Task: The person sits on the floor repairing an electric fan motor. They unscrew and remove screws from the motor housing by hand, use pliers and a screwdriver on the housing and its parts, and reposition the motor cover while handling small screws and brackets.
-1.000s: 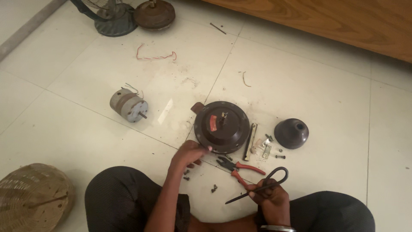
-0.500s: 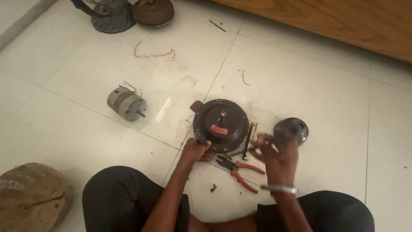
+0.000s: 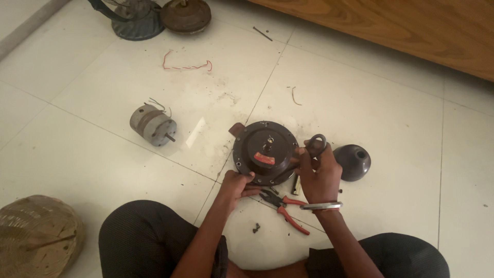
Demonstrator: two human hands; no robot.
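Note:
A dark brown round fan motor housing (image 3: 265, 152) lies flat on the white tiled floor in front of my crossed legs. My left hand (image 3: 235, 186) grips its near left rim. My right hand (image 3: 320, 177), with a metal bangle on the wrist, holds black-handled scissors (image 3: 317, 143) at the housing's right edge. One handle loop sticks up above my fingers, and the blades point toward the housing. Red-handled pliers (image 3: 288, 208) lie on the floor just below both hands.
A dark dome-shaped cap (image 3: 352, 162) sits right of my right hand. A small grey motor (image 3: 152, 125) lies to the left, with a red wire (image 3: 185, 64) beyond it. Small screws (image 3: 256, 227) lie near my knees. A woven basket (image 3: 36, 234) is at bottom left, and a wooden panel (image 3: 411, 25) at top right.
My right hand has carried the scissors from the floor near my right knee up to the housing's right edge. My left hand shifted to grip the near rim.

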